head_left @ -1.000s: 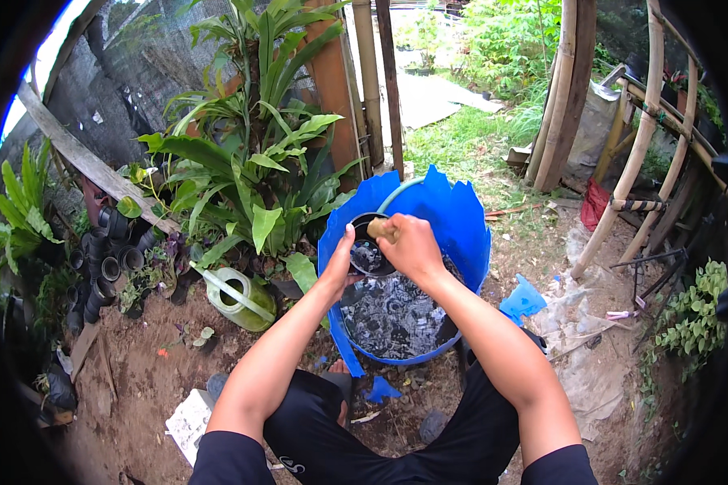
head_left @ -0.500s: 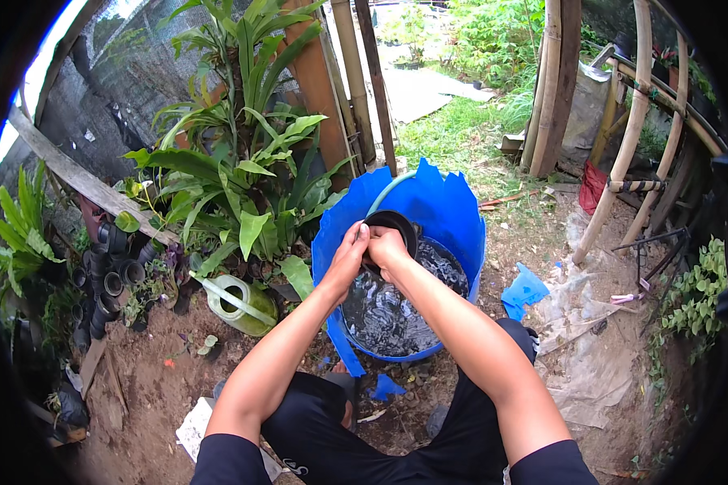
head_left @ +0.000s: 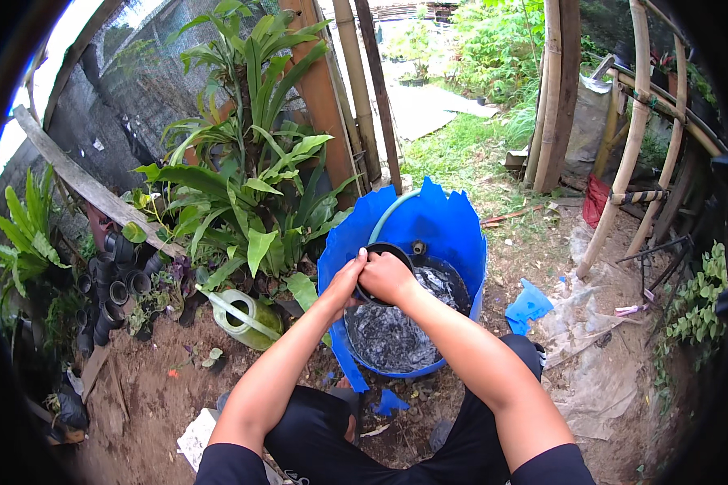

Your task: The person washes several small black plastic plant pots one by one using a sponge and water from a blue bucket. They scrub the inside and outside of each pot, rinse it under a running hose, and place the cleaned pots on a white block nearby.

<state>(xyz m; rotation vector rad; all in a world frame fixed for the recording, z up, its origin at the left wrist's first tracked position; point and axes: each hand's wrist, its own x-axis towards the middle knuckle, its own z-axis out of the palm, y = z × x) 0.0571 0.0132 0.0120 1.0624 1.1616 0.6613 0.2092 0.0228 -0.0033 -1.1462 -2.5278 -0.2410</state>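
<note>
Both hands are together over a cut blue plastic drum [head_left: 453, 214] with a jagged rim, standing between my knees. My right hand [head_left: 387, 279] is closed on a round black pot [head_left: 402, 254], its knuckles facing up at the near side. Beside it my left hand [head_left: 346, 284] grips the same pot from the left, its thumb along the rim; its other fingers are mostly hidden. Dark, rippling water [head_left: 396, 335] fills the drum's lower part. A pale green hose [head_left: 392, 212] curves over the far rim and runs down behind the pot.
A green watering can [head_left: 247, 319] stands left of the drum, below a large leafy fern [head_left: 251, 174]. Many small black pots [head_left: 117, 291] are piled farther left. Blue plastic scraps [head_left: 528, 305] lie on the soil. Bamboo poles [head_left: 615, 182] lean at the right.
My hands and the pot have come slightly lower and nearer within the drum. The pot's mouth shows less, and the water looks more churned. The whole view has shifted a little.
</note>
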